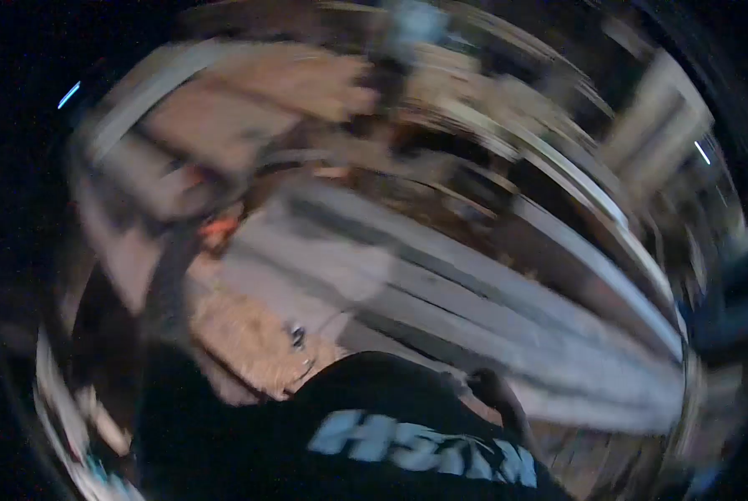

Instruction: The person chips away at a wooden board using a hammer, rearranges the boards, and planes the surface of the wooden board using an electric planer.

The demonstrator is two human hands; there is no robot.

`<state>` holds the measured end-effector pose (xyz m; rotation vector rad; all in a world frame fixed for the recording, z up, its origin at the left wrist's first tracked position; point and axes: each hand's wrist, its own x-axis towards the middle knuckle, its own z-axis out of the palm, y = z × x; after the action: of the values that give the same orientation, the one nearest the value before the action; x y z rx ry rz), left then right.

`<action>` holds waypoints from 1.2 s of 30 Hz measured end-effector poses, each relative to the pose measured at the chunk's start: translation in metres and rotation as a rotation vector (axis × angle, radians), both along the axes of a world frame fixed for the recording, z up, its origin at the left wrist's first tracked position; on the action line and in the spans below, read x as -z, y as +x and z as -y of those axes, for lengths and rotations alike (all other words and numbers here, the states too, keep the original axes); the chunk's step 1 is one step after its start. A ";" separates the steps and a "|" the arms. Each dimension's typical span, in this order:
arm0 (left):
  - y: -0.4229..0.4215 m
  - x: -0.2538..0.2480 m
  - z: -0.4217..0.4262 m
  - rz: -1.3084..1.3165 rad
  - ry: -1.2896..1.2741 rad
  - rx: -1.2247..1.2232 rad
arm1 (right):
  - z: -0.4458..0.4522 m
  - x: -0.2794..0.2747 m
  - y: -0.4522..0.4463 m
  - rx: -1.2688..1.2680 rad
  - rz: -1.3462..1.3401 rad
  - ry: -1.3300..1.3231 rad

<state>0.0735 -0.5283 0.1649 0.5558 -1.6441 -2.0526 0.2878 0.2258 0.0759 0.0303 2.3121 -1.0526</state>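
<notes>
The whole head view is smeared by motion. My left arm reaches forward on the left, and what seems to be my left hand (192, 219) is a dark blur beside a small bright orange object (218, 230). Whether the hand grips that object cannot be made out. My right hand (495, 394) is low, beside my dark shirt (374, 409) with pale lettering, close to the near edge of long pale boards (474, 309). Its fingers are blurred. The boards lie side by side, with dark gaps or stripes between them, running from centre left to lower right.
A patch of light brown, sawdust-like material (249, 334) lies left of the boards, with a small dark object (296, 335) on it. Broad brown panels (224, 125) are at the upper left. A long pale beam (599, 267) runs along the right, with blurred clutter behind.
</notes>
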 end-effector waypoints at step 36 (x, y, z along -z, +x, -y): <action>0.199 0.032 -0.982 -0.942 -1.005 2.023 | -0.072 0.162 0.601 1.367 0.487 0.000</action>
<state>0.2730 0.4533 0.1331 -2.7342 -2.0578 -0.9862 0.8890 0.2981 -0.0857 1.8208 1.6427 -1.3618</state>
